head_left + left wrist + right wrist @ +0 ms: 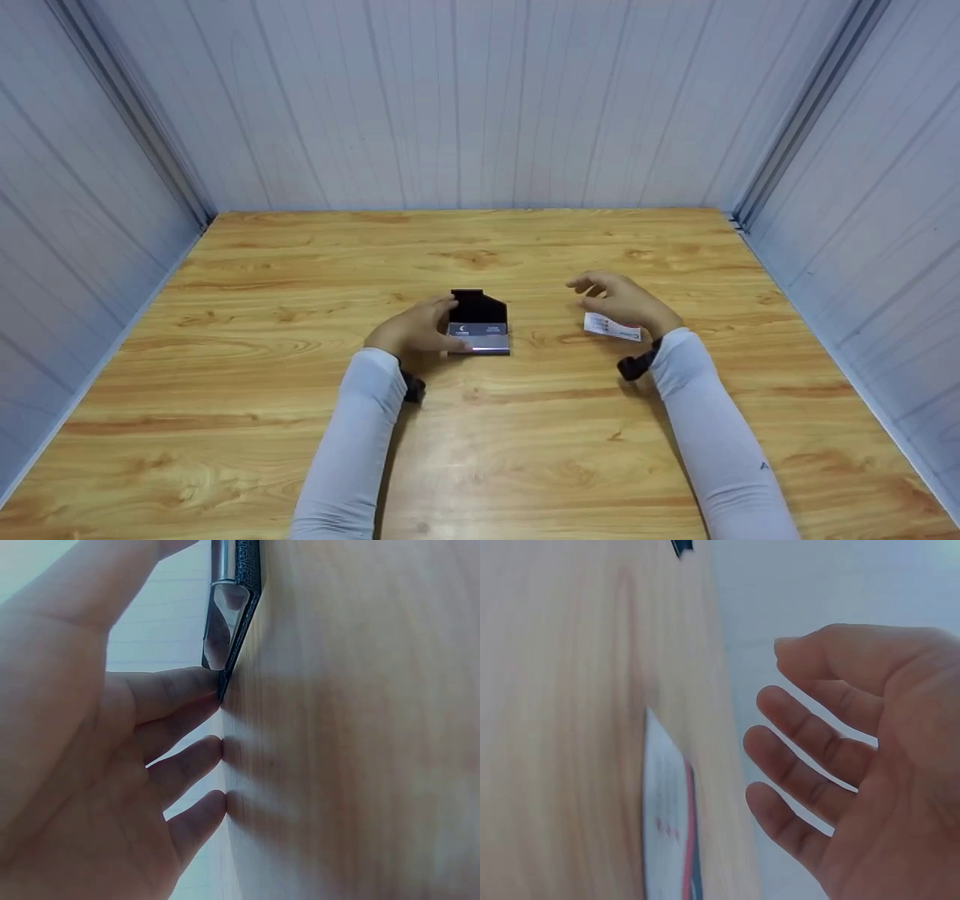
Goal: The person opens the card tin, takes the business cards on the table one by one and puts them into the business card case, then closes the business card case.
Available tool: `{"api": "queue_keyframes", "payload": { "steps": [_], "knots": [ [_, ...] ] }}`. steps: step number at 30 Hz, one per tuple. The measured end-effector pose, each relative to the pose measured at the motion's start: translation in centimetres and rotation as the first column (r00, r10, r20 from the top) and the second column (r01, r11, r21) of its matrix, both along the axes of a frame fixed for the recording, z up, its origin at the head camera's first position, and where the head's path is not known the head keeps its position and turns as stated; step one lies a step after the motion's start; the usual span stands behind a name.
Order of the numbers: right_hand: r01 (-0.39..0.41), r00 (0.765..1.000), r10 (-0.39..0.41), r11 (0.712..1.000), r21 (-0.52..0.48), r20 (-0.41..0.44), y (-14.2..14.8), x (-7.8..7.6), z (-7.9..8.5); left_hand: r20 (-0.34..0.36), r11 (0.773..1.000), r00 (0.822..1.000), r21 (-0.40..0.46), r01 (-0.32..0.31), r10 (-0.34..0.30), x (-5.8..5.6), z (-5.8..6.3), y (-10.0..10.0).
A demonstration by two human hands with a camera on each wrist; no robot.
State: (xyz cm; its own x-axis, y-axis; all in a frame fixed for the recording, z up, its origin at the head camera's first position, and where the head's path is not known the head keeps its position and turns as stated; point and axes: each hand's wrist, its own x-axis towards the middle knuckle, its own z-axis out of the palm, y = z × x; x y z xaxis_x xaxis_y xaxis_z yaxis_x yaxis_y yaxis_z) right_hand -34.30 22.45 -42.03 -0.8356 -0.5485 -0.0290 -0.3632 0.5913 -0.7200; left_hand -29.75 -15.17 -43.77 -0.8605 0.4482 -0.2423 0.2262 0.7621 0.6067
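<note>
A business card case (480, 343) with a silver front and a black flap (478, 307) standing up lies on the wooden table. My left hand (412, 328) holds its left side, thumb at the front edge and fingers at the back. In the left wrist view, the case's metal end (229, 622) shows between thumb and index finger, while the other fingertips rest on the table. Relaxed and lightly bent, my right hand (626, 301) hovers with nothing in it. Below it lie printed cards (611, 327), one white and one with a red edge (688, 825) in the right wrist view.
The wooden table (480, 450) runs back to a pale panelled wall (480, 105), with similar walls along both sides. Black wrist cameras (636, 367) sit on both wrists, close above the tabletop.
</note>
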Motion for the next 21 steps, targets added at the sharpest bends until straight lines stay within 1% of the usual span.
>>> {"api": "queue_keyframes", "payload": {
  "steps": [7, 10, 13, 17, 21],
  "knots": [
    [0.058, 0.998, -0.059, 0.998, 0.035, 0.033, 1.8, -0.3, 0.2, -0.002, 1.000, 1.000, -0.001, 0.007, -0.007, 0.0, -0.3, 0.0],
    [0.074, 0.996, -0.077, 0.994, 0.077, 0.050, 2.4, -0.3, 0.4, 0.000, 1.000, 1.000, -0.003, 0.004, -0.004, 0.0, -0.3, 0.0],
    [0.083, 0.993, -0.094, 0.986, 0.147, 0.067, 3.2, 0.0, 0.6, -0.005, 1.000, 1.000, -0.003, -0.001, 0.001, -0.1, -0.2, 0.0],
    [0.097, 0.982, -0.131, 0.969, 0.228, 0.139, 4.4, 0.4, 0.9, -0.012, 1.000, 1.000, -0.005, 0.002, -0.002, -0.1, -0.1, 0.0],
    [0.089, 0.970, -0.143, 0.963, 0.256, 0.198, 5.2, 0.5, 1.0, -0.007, 1.000, 1.000, 0.001, 0.004, -0.004, -0.1, -0.1, -0.1]
  ]
}}
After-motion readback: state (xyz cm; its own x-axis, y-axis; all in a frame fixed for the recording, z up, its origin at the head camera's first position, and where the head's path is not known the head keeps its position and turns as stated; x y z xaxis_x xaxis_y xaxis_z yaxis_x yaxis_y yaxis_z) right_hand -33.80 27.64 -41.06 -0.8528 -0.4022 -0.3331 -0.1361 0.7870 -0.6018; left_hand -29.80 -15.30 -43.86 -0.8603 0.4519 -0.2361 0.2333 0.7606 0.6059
